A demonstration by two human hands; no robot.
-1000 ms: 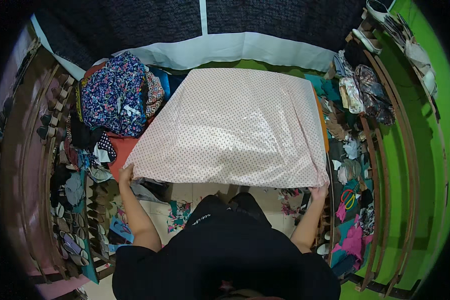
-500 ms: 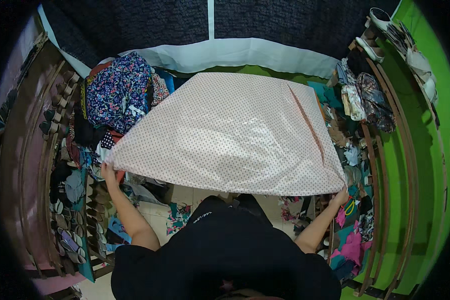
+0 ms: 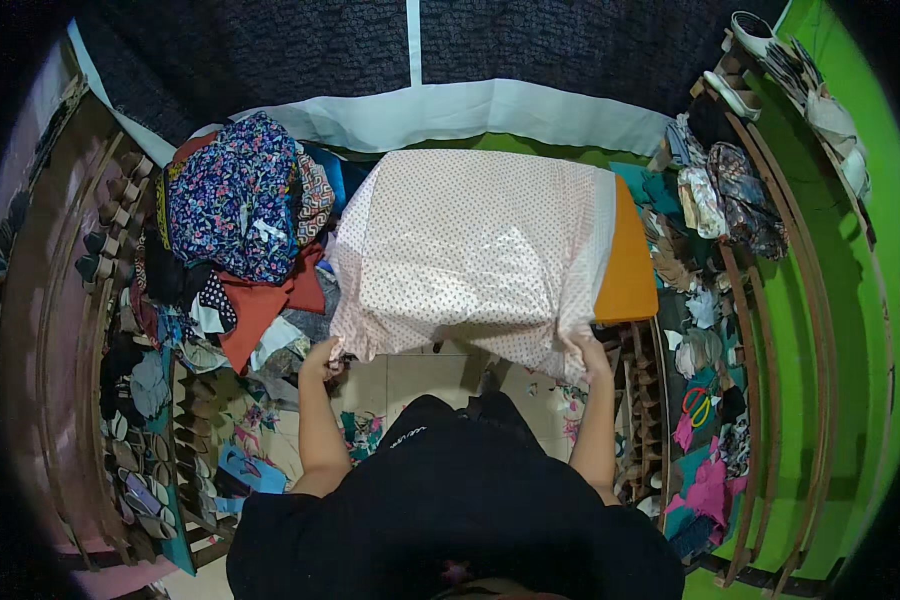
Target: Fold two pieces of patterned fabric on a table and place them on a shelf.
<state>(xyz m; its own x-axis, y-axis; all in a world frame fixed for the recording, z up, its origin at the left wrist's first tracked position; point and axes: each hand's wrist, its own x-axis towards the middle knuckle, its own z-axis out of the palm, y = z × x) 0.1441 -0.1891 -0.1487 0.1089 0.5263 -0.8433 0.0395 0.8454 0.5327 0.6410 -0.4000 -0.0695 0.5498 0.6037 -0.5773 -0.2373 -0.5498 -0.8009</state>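
A pale pink dotted cloth (image 3: pixel 450 240) with a slight sheen lies over an orange-topped board or table (image 3: pixel 627 255), whose right end shows past the cloth. Its near edge hangs bunched toward me. My left hand (image 3: pixel 321 362) is closed on the near left corner. At the near right corner my right hand (image 3: pixel 592 360) grips a gathered fold of the same cloth. Between my hands the near edge sags over the tiled floor. What the cloth covers beneath is mostly hidden.
A floral blue fabric pile (image 3: pixel 235 200) stands at the left, with red cloth (image 3: pixel 255 315) below it. Racks of shoes (image 3: pixel 150 500) line the left side. Yellow-handled scissors (image 3: pixel 697 405) and pink scraps (image 3: pixel 708 490) lie at the right. Fabric scraps (image 3: pixel 360 430) litter the floor.
Both hands have moved inward, the left one rightward and the right one leftward. The cloth, stretched wide before, is now gathered at its near edge and uncovers the orange surface.
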